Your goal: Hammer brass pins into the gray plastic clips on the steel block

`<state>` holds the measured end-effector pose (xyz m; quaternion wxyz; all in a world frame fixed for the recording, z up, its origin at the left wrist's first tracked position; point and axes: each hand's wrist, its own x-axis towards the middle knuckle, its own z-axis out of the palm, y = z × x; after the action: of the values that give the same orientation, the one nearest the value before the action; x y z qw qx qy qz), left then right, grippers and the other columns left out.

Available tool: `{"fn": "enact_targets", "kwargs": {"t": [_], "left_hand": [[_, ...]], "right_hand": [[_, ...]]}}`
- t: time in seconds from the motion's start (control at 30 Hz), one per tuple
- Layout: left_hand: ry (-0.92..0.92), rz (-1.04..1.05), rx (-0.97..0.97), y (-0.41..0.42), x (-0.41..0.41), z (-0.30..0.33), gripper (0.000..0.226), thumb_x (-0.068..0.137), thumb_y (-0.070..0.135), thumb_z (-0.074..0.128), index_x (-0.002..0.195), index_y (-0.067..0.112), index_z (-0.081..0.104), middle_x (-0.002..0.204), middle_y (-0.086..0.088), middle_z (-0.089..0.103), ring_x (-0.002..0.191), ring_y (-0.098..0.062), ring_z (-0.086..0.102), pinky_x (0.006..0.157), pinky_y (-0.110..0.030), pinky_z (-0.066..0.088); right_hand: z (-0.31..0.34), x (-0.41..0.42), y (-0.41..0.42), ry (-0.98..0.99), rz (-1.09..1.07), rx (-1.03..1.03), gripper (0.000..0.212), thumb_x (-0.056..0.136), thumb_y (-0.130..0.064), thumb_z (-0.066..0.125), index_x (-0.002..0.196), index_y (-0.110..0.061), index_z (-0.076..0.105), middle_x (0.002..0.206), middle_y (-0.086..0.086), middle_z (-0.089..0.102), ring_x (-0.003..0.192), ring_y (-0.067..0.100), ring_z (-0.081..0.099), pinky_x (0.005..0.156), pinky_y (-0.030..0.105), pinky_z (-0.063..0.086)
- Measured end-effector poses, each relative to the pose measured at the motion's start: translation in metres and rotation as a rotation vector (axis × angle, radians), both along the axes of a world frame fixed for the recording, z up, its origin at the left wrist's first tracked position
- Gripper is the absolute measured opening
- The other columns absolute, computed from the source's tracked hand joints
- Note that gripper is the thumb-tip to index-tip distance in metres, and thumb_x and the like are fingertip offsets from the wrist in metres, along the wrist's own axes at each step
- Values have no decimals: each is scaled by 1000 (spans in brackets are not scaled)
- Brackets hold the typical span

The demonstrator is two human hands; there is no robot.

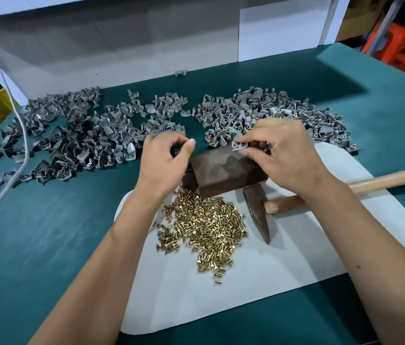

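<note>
The right hand (pixel 283 155) pinched a gray plastic clip (pixel 240 145) between thumb and fingers at the far edge of the steel block (pixel 224 170); the left hand (pixel 164 158) hovered just beside the block's left end, its fingers curled with thumb and forefinger tips close together, and whether they held a pin I could not tell. The block sat on a white mat (pixel 296 265) on the green surface (pixel 35 232); the brass pins (pixel 204 227) lay heaped just in front of it; the hammer (pixel 258 212) lay to the right, its handle passing under the right wrist. Two clip piles spread beyond the hands: one left (pixel 67 135), one right (pixel 271 113); a white cable (pixel 17 150) crossed the left pile.
</note>
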<state>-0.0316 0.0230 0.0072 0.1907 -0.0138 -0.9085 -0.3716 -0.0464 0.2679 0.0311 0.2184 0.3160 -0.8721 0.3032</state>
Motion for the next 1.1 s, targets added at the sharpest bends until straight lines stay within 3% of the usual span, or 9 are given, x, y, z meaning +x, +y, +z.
{"fn": "enact_targets", "kwargs": {"t": [0.07,0.2,0.27,0.43,0.57,0.8,0.97,1.1], "left_hand": [[-15,-1,-50,-7,-1,-2,25,101,26,57,97,12,77,108,-2,75,104,-24,66,105,-52,45],[-105,15,-158,-13,-4,-5,25,102,17,57,118,10,76,139,-5,64,132,-22,56,119,-46,35],[-117,13,-231,-14,-6,-7,25,98,11,61,118,10,76,143,-5,62,136,-21,53,121,-45,33],[-86,70,-273,-13,-5,-6,23,87,-1,71,104,11,80,124,-5,72,119,-23,64,109,-34,46],[-86,91,-222,-13,-4,-6,17,84,3,75,96,15,81,106,-3,76,96,-21,70,94,-39,57],[-80,124,-134,-13,-3,-7,15,82,12,83,94,20,78,92,4,74,86,-16,68,84,-40,60],[-65,115,-108,-13,0,-5,17,80,15,86,94,18,77,88,6,72,79,-13,65,79,-37,60],[-41,159,-73,-13,1,-1,20,76,24,90,92,19,78,82,8,71,73,-10,64,73,-30,57]], "right_hand": [[0,-1,1,-5,-42,-25,17,84,-15,82,100,-10,81,84,-5,69,81,11,61,83,22,49],[-3,-2,1,3,-104,-65,17,82,-13,83,99,-9,81,82,-3,68,78,11,59,80,20,46],[-3,-2,3,-3,-143,-70,19,82,-14,84,100,-11,81,82,-4,66,75,11,59,78,19,47],[-1,-1,6,-38,-141,-52,23,81,-11,84,103,-15,80,85,-5,66,75,11,61,78,15,46],[-1,2,4,-47,-133,-43,24,81,-11,84,104,-16,80,87,-6,67,77,10,62,79,8,43],[-3,-3,6,-116,-353,-217,40,82,-6,79,120,-17,73,85,-5,71,69,5,60,77,16,51],[5,22,-15,-11,-84,-82,29,84,-13,81,112,-16,75,89,-6,72,77,6,65,80,15,54],[4,56,-53,-21,274,86,18,91,-21,77,108,-16,77,97,-6,72,90,10,61,85,30,54]]}}
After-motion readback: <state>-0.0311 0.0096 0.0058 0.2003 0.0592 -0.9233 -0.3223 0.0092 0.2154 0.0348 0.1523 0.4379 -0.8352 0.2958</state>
